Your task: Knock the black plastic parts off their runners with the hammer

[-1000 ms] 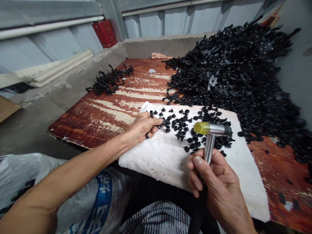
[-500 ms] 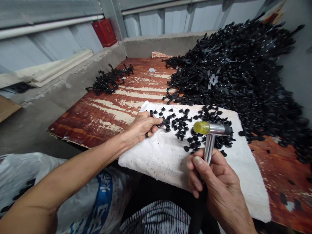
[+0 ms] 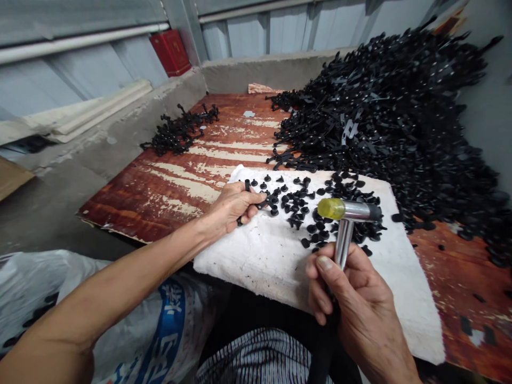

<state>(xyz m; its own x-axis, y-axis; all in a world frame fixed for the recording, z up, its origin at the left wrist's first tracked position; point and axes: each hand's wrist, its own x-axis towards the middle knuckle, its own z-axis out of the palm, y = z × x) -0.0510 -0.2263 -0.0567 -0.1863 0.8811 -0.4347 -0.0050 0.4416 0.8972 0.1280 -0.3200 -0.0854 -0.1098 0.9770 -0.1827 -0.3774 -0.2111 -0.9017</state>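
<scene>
Left hand [image 3: 232,209] curled, pinching, right hand [image 3: 350,292] clenched — left arm [image 3: 112,304] bare, outstretched

Right hand [image 3: 352,290] has a tight grip on the steel handle of a small mallet [image 3: 356,212], yellow soft face on one end, its head hanging just above a scatter of black plastic studs [image 3: 298,201]; left hand [image 3: 234,208] is pinching a black plastic runner [image 3: 267,204] right at the edge of that scatter; it's all on a white padded cloth [image 3: 256,261] laid over a worn, red-stained plywood board [image 3: 224,133]; huge heap of black runners [image 3: 384,112] behind on the right, smaller pile [image 3: 180,130] off left; white woven sack [image 3: 52,282] below the left forearm.
</scene>
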